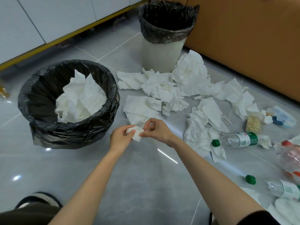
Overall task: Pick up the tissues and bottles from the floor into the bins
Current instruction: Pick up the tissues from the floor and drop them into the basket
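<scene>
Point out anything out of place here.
Crumpled tissues lie strewn over the floor by the tall bin. A bottle lies on its side at their edge, a second bottle nearer.

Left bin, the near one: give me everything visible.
The near bin is round and low, its wall hidden under a crinkled black plastic liner folded over the rim. It stands upright on the grey tiled floor, apart from the taller bin. Crumpled white tissues fill it nearly to the rim; no bottle shows inside.
</scene>
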